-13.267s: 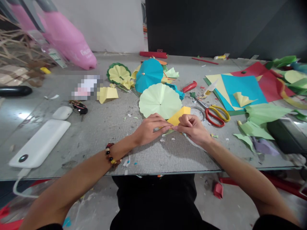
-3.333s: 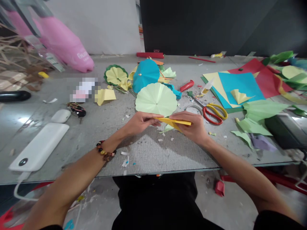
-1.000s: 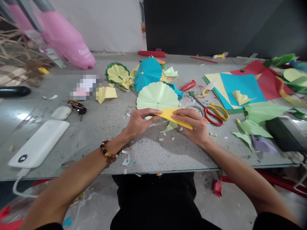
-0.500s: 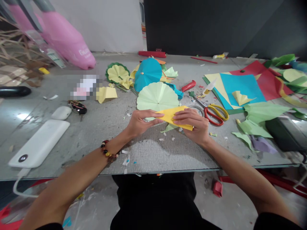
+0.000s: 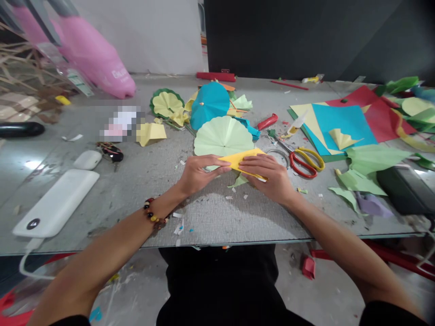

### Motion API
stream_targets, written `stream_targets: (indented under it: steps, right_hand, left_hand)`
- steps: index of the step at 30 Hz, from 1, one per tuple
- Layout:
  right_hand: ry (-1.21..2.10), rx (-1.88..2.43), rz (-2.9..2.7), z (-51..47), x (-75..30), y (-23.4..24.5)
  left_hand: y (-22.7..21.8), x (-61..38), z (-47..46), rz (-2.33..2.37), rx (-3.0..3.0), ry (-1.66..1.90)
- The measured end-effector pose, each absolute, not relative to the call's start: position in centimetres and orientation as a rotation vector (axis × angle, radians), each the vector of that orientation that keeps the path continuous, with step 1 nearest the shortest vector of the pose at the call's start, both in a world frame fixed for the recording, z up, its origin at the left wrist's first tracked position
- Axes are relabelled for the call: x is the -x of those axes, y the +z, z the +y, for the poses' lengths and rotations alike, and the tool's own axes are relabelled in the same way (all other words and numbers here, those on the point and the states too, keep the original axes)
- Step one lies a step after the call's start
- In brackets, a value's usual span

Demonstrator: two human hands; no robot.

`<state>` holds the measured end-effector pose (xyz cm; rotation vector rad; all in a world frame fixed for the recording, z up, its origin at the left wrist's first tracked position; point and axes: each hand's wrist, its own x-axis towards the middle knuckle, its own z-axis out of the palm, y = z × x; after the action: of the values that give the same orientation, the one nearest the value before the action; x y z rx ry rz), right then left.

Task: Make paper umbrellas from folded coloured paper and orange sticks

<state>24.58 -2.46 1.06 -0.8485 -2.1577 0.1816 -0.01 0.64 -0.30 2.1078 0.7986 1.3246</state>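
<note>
A folded piece of yellow paper (image 5: 234,159) is held between my two hands above the table's middle. My left hand (image 5: 200,174) pinches its left end between thumb and fingers. Over its right part lie the fingers of my right hand (image 5: 267,176), closed on it, with the thumb mostly hidden. Just behind the yellow paper lies a pale green pleated paper disc (image 5: 223,136) with a scalloped edge. Beyond that stands a blue paper umbrella shape (image 5: 210,103). Scissors with red and yellow handles (image 5: 304,162) lie to the right of my right hand.
Stacked coloured sheets (image 5: 340,122) lie at the right, beside green paper scraps (image 5: 369,167) and a black box (image 5: 408,188). On the left are a white power bank (image 5: 57,203) with a cable, keys (image 5: 113,153) and a pink bottle (image 5: 98,59). A glue bottle (image 5: 295,126) stands behind the scissors.
My right hand has slid slightly left along the yellow paper, its fingers now flatter over it and covering more of its right end. My left hand keeps its pinch nearly in place.
</note>
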Motion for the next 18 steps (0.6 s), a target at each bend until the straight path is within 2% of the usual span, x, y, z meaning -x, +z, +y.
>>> stream_targets:
  steps: [7,18]
  right_hand:
    - [-0.006,0.963,-2.145,-2.38,-24.8,1.22]
    - [0.173,0.958,-2.152,-2.0,-24.86,1.13]
  left_hand:
    - [-0.03,0.0,0.26,0.76,-2.208,1.315]
    - [-0.15,0.1,0.18,0.709,-2.269,1.29]
